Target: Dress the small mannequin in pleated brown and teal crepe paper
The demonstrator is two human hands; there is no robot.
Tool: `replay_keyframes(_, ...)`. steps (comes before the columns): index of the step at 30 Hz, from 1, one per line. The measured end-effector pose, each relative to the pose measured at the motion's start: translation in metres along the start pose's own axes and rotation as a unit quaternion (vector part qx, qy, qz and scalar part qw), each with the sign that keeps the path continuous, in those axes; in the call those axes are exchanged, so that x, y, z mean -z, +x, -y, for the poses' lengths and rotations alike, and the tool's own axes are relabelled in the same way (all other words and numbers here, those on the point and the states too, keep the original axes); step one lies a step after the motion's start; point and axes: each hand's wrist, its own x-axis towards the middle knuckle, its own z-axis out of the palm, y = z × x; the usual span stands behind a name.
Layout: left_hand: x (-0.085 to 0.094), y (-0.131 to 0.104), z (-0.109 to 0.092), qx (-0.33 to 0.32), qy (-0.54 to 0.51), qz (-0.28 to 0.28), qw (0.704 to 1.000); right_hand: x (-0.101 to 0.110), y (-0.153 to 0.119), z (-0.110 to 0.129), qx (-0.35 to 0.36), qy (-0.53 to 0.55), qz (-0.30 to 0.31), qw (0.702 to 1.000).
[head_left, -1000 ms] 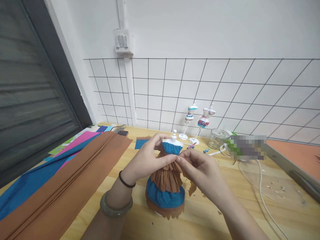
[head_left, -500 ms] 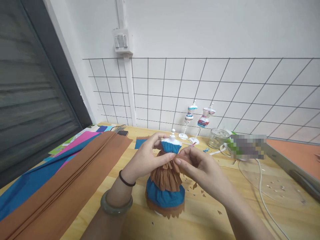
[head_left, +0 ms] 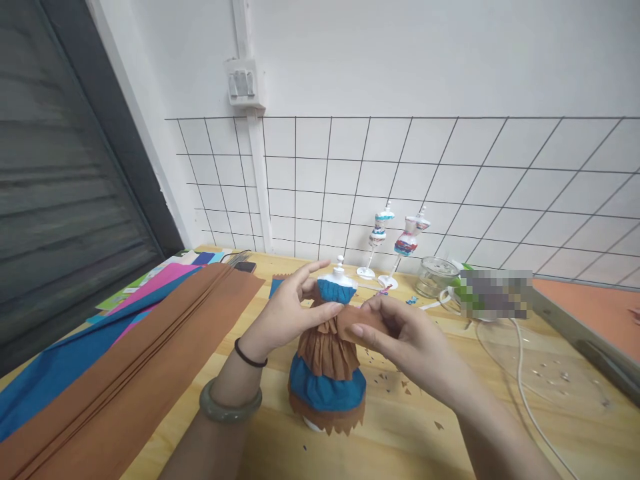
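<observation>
The dress form point(head_left: 327, 360) stands on the desk point(head_left: 400, 447) between my left hand point(head_left: 287, 307) and right hand point(head_left: 400, 330). Beside its waist, a brown piece point(head_left: 360, 322) now shows flat where my hands met a second ago; it seems loose. My right pinches it; my left half-curls round the form, fingers partly hidden, grip unclear. Behind stand two small mannequins point(head_left: 405, 245).

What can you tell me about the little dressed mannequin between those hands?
The mannequin stands upright on the wooden table, white shoulders bare beneath a knobbed neck. Its gathered blue bodice, brown ruffle, blue skirt tier and zigzag-edged brown hem look like crinkled paper or thin cloth. Some white shows below the hem. The left hand lays its thumb at the waist; the right hand pinches a brown piece on or near it.
</observation>
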Motion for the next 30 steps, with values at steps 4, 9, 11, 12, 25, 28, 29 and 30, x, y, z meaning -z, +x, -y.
replay_keyframes(4, 0.000, 0.000, -0.002, -0.010, 0.015, 0.005, 1.000, 0.004, -0.003, 0.007, 0.004, 0.051, 0.015, 0.999)
replay_keyframes(9, 0.002, 0.000, -0.002, -0.011, 0.024, 0.011, 1.000, 0.003, -0.003, 0.007, 0.007, 0.063, 0.027, 0.998)
replay_keyframes(11, 0.003, -0.001, -0.001, -0.013, 0.025, 0.020, 0.999, 0.003, -0.004, 0.008, 0.019, 0.051, 0.021, 0.998)
replay_keyframes(12, 0.003, -0.001, -0.001, -0.014, 0.025, 0.023, 0.999, 0.004, -0.004, 0.009, 0.028, 0.041, 0.018, 0.999)
replay_keyframes(25, -0.003, -0.003, -0.012, -0.053, 0.099, 0.012, 0.994, 0.002, -0.011, 0.013, 0.105, -0.028, -0.011, 0.994)
replay_keyframes(28, -0.002, -0.003, -0.011, -0.059, 0.102, 0.015, 0.993, 0.001, -0.011, 0.011, 0.133, -0.035, -0.011, 0.990)
replay_keyframes(29, -0.002, -0.003, -0.010, -0.060, 0.101, 0.017, 0.993, 0.001, -0.010, 0.010, 0.138, -0.034, -0.012, 0.990)
replay_keyframes(30, -0.002, -0.003, -0.009, -0.059, 0.099, 0.018, 0.993, 0.001, -0.010, 0.009, 0.140, -0.031, -0.013, 0.990)
